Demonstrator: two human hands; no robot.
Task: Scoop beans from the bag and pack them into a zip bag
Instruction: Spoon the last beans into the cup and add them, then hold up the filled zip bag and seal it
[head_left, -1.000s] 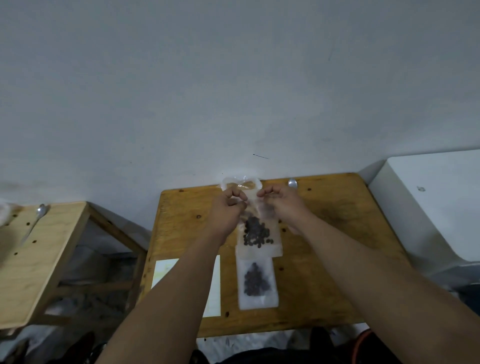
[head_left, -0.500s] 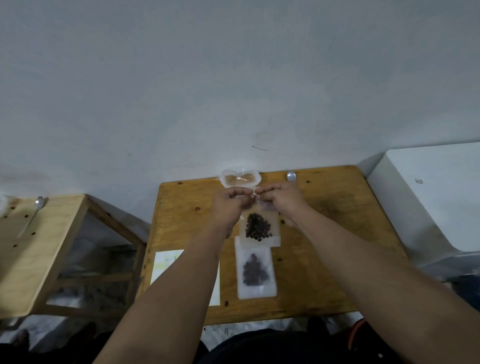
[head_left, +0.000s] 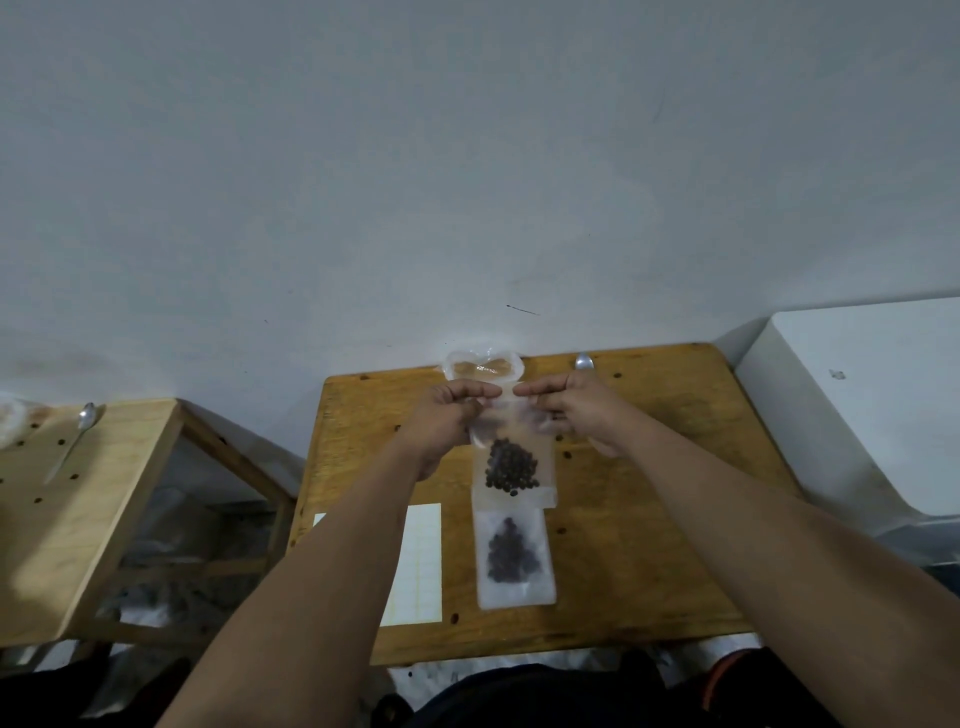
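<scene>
Zip bag (head_left: 521, 434), clear plastic, dark round beans (head_left: 511, 470), left fingers (head_left: 474, 387), right fingers (head_left: 536, 388) pinching top

Your tabletop (head_left: 649, 519) is honey-yellow wood dotted with dark spots. Your upper zip bag (head_left: 545, 452) and lower zip bag (head_left: 517, 595) are frosted clear, each showing near-black beans (head_left: 511, 467). Your sheet (head_left: 415, 566) is pale cream with a faint grid.

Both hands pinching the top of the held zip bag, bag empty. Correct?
Not empty. The head view shows dark beans piled in the lower part of the zip bag. The rest is right: the left hand and right hand both pinch its top edge.
</scene>
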